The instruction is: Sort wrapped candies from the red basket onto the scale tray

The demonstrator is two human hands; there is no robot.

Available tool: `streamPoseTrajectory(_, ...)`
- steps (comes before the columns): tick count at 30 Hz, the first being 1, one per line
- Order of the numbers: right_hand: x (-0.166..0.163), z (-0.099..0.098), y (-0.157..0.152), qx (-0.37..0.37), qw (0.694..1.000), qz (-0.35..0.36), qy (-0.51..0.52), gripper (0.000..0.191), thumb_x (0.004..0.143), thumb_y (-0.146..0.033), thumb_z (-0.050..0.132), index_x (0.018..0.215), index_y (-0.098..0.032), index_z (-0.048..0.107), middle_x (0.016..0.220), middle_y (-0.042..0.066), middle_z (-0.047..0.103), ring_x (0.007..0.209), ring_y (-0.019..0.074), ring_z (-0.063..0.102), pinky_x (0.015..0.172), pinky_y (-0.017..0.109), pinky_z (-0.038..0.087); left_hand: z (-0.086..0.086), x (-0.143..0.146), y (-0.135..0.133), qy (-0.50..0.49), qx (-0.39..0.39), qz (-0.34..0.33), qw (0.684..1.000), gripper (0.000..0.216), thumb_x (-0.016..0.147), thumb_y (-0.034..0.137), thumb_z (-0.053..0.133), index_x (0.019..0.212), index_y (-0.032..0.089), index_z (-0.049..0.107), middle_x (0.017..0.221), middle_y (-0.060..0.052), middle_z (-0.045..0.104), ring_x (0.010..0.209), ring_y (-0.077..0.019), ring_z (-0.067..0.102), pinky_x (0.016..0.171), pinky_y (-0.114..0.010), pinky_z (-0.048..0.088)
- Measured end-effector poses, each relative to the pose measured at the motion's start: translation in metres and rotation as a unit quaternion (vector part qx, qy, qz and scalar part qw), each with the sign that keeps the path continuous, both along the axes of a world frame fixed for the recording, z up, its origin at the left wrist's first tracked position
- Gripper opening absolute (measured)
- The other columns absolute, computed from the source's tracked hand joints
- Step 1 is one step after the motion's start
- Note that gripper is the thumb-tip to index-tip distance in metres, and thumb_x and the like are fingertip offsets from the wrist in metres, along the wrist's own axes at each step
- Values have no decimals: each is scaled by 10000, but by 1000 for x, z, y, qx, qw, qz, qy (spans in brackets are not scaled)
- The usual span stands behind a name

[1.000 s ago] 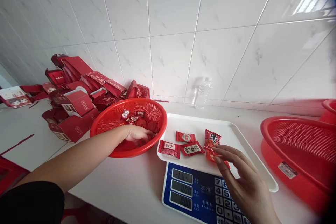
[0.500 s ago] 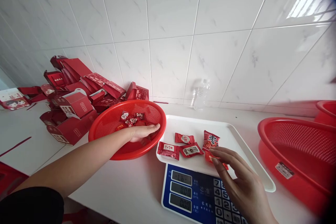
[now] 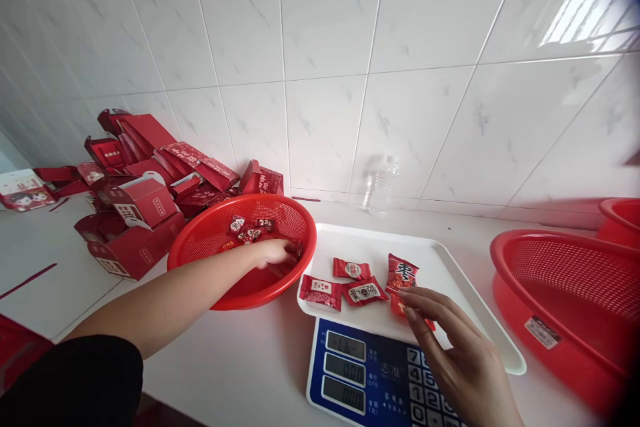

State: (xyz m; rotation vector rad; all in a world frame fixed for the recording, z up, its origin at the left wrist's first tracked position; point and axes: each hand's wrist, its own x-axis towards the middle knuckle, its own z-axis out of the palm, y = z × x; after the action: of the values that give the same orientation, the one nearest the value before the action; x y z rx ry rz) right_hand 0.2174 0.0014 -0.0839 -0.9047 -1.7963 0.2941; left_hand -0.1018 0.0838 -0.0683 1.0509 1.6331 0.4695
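My left hand (image 3: pixel 273 253) reaches into a red mesh basket (image 3: pixel 200 240), its fingers curled down among small red candy packets (image 3: pixel 247 230); what they grip is hidden. My right hand (image 3: pixel 450 347) lies over the keypad of a blue scale (image 3: pixel 350 373) with fingers stretched out. Its fingertips rest on a red packet (image 3: pixel 397 305) at the front of the white tray (image 3: pixel 360 243) on the scale. Several more red packets lie on the tray, among them a larger pouch (image 3: pixel 401 272) and a flat one (image 3: pixel 320 290).
A heap of red gift boxes (image 3: pixel 140 207) lies at the left against the tiled wall. A clear plastic bottle (image 3: pixel 380 183) stands behind the tray. A large red basket (image 3: pixel 575 280) sits at the right, with another red rim (image 3: pixel 620 210) behind it.
My left hand lay flat and open in the basket half a second ago; its fingers have now curled down into the candies. My right hand has barely moved.
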Motion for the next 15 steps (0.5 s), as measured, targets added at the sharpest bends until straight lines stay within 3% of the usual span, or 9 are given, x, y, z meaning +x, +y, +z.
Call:
streamPoseTrajectory(5,1,-6,0,-17,1000,12,10,150,943,-261,592,1004,-267,728,1033,88,720,938,222,717,432,155,570,-2,17,-4,-35,-17,-11,999,322,946,329,618,1225,169,606,1219,-96,639,1011,-227,658,847,-432,569)
streamPoseTrajectory(15,-2,1,-3,-18,999,21,25,136,926,-258,606,951,-236,738,974,108,728,878,227,717,412,169,566,10,7,2,-140,7,51,989,347,957,395,590,1211,160,603,1149,-88,655,927,-205,667,784,-398,576)
